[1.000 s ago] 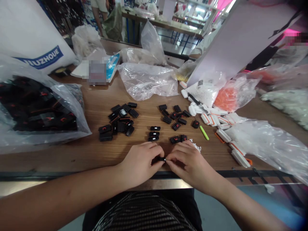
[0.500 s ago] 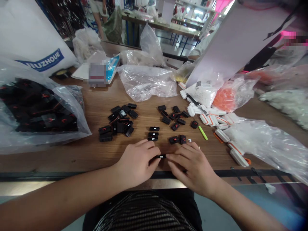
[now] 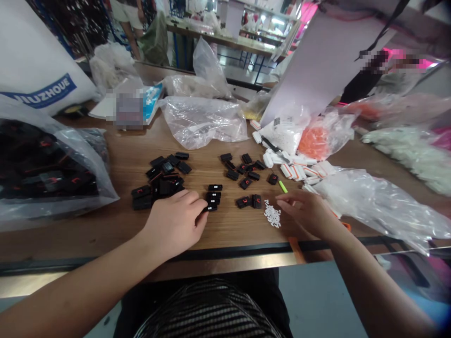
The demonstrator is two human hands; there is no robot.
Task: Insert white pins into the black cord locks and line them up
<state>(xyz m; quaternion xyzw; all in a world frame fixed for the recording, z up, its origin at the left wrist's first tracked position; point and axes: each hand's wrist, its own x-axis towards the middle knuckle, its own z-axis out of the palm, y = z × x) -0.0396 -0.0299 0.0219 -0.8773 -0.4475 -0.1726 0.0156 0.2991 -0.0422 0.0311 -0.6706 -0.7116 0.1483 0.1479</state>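
Two bare hands lie well apart on a wood-grain table [image 3: 232, 230], with neither one clamped on anything that shows. The left hand [image 3: 172, 224] rests palm down, its fingertips [image 3: 201, 203] reaching the lowest of three black plastic connectors [image 3: 212, 196] that stand in a short column, each with two white dots. Whether those fingertips grip that connector or only touch it, I cannot tell. The right hand [image 3: 306, 213] hovers with its fingers stretched toward the left, open and just beside a small heap of white pins [image 3: 272, 213]. Between the hands, just left of the heap, lie two black connectors with red marks [image 3: 249, 202].

Ahead of the left hand sits a loose pile of black connectors [image 3: 160, 180], and a second scattered group [image 3: 241, 169] lies ahead of the gap between the hands. A lime-green stick [image 3: 283, 186] lies ahead of the right hand. Further ahead and to its right are white plastic parts with orange edges [image 3: 299, 171], a bag of orange pieces [image 3: 319, 143] and a crumpled clear plastic bag [image 3: 373, 206]. Well left of the left hand, a clear bag full of black connectors [image 3: 45, 173] slumps on the table. Far ahead, past the table, a person stands [image 3: 127, 9].
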